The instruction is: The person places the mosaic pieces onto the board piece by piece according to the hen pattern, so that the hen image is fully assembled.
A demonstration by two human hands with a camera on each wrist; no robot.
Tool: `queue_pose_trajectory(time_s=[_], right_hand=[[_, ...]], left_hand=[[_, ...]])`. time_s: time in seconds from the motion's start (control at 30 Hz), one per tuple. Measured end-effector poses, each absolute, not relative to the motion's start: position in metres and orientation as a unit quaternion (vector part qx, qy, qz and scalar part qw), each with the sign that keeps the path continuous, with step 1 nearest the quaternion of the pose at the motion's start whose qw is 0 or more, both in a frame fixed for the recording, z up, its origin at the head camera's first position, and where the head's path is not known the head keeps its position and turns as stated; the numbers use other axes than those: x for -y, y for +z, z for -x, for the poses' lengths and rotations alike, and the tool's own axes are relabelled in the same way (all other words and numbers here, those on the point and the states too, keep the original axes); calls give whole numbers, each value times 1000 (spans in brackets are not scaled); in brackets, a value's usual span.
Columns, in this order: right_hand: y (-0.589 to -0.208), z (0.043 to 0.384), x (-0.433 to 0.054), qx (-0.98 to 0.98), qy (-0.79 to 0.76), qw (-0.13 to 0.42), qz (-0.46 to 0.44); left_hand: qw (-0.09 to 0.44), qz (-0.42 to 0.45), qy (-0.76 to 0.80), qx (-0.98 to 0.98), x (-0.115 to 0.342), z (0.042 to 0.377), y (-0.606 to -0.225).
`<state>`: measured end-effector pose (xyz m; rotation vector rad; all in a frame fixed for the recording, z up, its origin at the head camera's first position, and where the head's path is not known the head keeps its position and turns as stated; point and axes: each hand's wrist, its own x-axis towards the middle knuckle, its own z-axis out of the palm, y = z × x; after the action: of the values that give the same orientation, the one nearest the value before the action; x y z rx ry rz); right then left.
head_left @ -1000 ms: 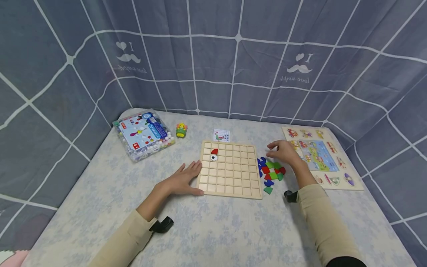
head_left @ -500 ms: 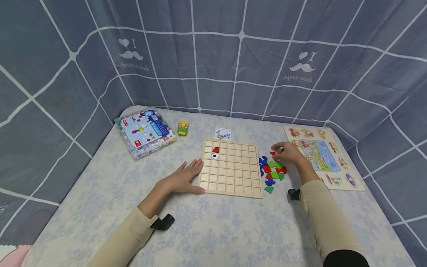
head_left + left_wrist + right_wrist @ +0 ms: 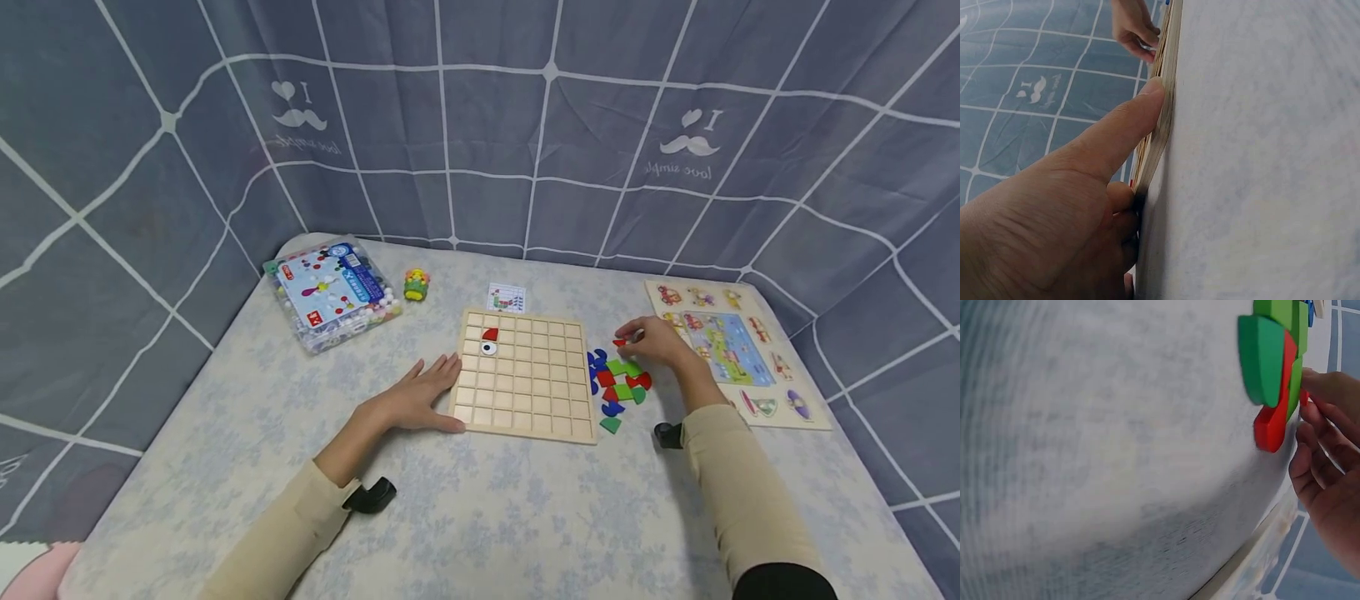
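Observation:
In the head view my left hand lies with straight fingers against the left side of a wooden grid board. Its thumb touches the board's edge in the left wrist view. A red quarter-round piece and a white eye piece sit in the board's upper left. Off the board's right side, my right hand pinches a small red piece between thumb and index finger. Just below that hand lies a pile of blue, red and green pieces, several of them touching. The held piece's full shape is hidden.
A small pattern card lies behind the board. At the back left are a clear box of colourful beads and a small toy figure. A picture puzzle board lies right of my right hand. Grid-patterned curtains surround the table.
A red piece now shows at my right fingertips, where none was visible a second ago. My left hand stays at the board's edge. The head view has shifted slightly.

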<state>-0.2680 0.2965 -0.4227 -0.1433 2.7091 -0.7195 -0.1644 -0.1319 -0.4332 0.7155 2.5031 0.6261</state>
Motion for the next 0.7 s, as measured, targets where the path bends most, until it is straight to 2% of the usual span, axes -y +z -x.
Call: queue_pose_trajectory(time_s=[0.7], right_hand=[[-426, 263, -302, -954, -253, 140, 78]], left_hand=[[228, -263, 230, -909, 133, 164, -433]])
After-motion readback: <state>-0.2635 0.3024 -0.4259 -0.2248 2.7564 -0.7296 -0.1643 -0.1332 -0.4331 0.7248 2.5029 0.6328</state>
